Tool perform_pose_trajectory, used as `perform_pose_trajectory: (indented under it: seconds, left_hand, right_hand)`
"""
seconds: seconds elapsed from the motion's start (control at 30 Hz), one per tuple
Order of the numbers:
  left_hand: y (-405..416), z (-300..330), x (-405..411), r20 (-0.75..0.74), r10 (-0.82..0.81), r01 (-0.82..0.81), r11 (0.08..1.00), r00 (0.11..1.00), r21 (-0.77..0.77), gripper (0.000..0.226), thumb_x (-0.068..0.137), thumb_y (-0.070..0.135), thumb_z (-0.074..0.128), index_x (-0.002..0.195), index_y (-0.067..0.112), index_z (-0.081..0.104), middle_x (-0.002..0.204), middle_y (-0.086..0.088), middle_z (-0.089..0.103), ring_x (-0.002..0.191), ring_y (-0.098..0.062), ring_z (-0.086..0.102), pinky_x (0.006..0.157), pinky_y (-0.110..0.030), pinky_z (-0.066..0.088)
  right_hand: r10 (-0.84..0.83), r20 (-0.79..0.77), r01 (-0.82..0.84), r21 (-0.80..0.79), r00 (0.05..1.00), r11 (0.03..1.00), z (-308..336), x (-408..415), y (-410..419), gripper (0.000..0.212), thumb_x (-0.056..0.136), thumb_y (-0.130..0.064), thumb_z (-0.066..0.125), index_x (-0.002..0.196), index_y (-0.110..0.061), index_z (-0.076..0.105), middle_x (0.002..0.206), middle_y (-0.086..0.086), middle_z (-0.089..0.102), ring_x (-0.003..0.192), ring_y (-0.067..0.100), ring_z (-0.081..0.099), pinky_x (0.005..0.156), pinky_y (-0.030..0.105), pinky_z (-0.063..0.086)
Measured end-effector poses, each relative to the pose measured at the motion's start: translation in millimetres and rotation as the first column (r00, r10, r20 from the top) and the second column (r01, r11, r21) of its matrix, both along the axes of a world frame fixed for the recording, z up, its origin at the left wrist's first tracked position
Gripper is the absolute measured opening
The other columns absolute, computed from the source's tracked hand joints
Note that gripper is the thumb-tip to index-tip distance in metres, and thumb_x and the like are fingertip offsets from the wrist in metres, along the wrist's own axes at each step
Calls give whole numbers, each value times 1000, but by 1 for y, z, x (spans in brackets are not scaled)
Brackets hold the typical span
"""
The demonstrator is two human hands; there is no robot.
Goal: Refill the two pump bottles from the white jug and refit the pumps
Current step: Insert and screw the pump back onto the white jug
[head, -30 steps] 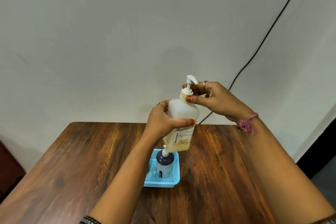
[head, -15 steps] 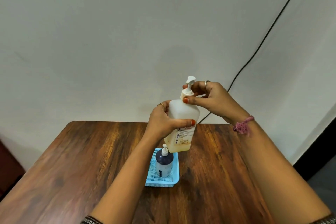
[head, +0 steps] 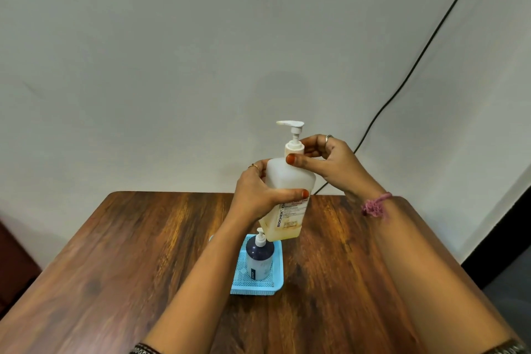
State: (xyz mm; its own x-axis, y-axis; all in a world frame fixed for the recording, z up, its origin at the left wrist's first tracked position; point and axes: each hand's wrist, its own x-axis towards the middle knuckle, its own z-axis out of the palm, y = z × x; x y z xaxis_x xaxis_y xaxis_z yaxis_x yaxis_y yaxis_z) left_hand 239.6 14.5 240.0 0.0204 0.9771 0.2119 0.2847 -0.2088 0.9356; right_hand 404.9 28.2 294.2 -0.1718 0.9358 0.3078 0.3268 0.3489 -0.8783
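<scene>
So from where I'm watching, the big translucent pump bottle (head: 288, 195) is held up in the air over the tabletop (head: 143, 253), tilted a bit so its base swings toward 7 o'clock, hanging just above the blue mesh tray (head: 277, 276). The left hand (head: 258, 195) is wrapped round the bottle's upper body, thumb across the front right above the label, fingers curled behind. The right hand (head: 324, 161) is pinching the collar of the white pump (head: 293, 138), thumb on the front and fingers round the back, with the spout pointing off to 9 o'clock. My read is it's a twist on the collar, can't say which way though. The yellowish liquid only fills the lower part, so I'd guess it's not very heavy and the weight sits low, which makes that high grip a little swingy. The plastic looks squeezable, so clamp too hard with the pump loose and stuff could burp out the neck. Smooth walls plus soapy residue = slippery, so I'd grab the flat sides around the label and keep the other hand on the ribbed collar, never the thin pump stem. The small dark pump bottle (head: 258, 263) stands upright in the tray at 6 o'clock of the big one, its pump on. No white jug anywhere in view
</scene>
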Motion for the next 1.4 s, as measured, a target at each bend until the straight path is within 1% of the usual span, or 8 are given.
perform_pose_trajectory:
  seconds: [0.07, 0.17, 0.3, 0.43, 0.67, 0.97, 1.13, 1.4]
  left_hand:
    - [0, 1, -1, 6, 5, -5, 1000, 1000, -2, 72, 56, 37, 90, 116, 25, 53, 105, 10, 63, 93, -6, 62, 72, -21, 55]
    - [0, 2, 0, -13, 4, -4, 1000, 1000, -2, 73, 56, 39, 90, 117, 26, 52, 106, 10, 62, 93, -5, 61, 72, -21, 54]
    - [0, 1, 2, -21, 6, -6, 1000, 1000, -8, 75, 56, 39, 89, 120, 25, 52, 109, 8, 61, 95, -8, 61, 76, -24, 56]
    - [1, 0, 3, -17, 1, -1, 1000, 1000, -13, 78, 55, 39, 90, 122, 22, 53, 111, 5, 63, 98, -12, 62, 79, -28, 57]
    - [0, 2, 4, -13, -5, 5, 1000, 1000, -10, 75, 58, 37, 89, 121, 23, 52, 109, 7, 61, 94, -8, 61, 70, -18, 52]
    - [0, 3, 2, 23, -10, 11, 1000, 1000, -20, 75, 57, 35, 90, 121, 22, 53, 110, 4, 64, 97, -12, 63, 78, -28, 57]
    - [0, 2, 1, 12, -7, 8, 1000, 1000, -13, 73, 57, 36, 89, 118, 24, 52, 108, 6, 63, 94, -10, 63, 73, -23, 56]
    - [3, -3, 0, -15, -4, 3, 1000, 1000, -13, 76, 57, 40, 88, 121, 25, 51, 111, 6, 61, 97, -11, 62, 72, -22, 54]
  right_hand:
    - [32, -12, -32, -14, 999, 999, 0, 2, -2, 40, 67, -39, 77, 103, -24, 66, 100, -9, 69, 94, 2, 64, 74, 14, 51]
    - [74, 2, -74, 7, 997, 997, 5, 5, -3, 54, 69, -36, 75, 120, -24, 61, 112, -9, 67, 102, 1, 63, 84, 17, 51]
    - [55, 79, -59, 49, 995, 997, 9, 7, -1, 42, 79, -26, 75, 119, -21, 66, 109, -7, 69, 100, 4, 63, 86, 25, 51]
    - [58, 50, -60, 33, 997, 998, 9, 9, -1, 39, 80, -21, 74, 119, -15, 67, 109, -1, 71, 103, 14, 65, 93, 35, 53]
    - [55, 53, -57, 39, 997, 998, 16, 9, -4, 38, 82, -19, 72, 120, -14, 66, 111, -3, 70, 106, 10, 64, 96, 33, 51]
    - [31, 65, -34, 44, 997, 998, 14, 7, -5, 39, 80, -18, 74, 118, -13, 66, 109, -2, 70, 102, 10, 65, 92, 31, 53]
    - [13, 90, -18, 51, 996, 999, 13, 5, -7, 42, 76, -21, 78, 115, -16, 64, 105, -4, 70, 96, 9, 67, 85, 24, 55]
    - [27, 214, -46, 84, 977, 995, 19, 6, -6, 50, 78, -25, 76, 125, -20, 61, 114, -8, 67, 103, 4, 63, 93, 32, 52]
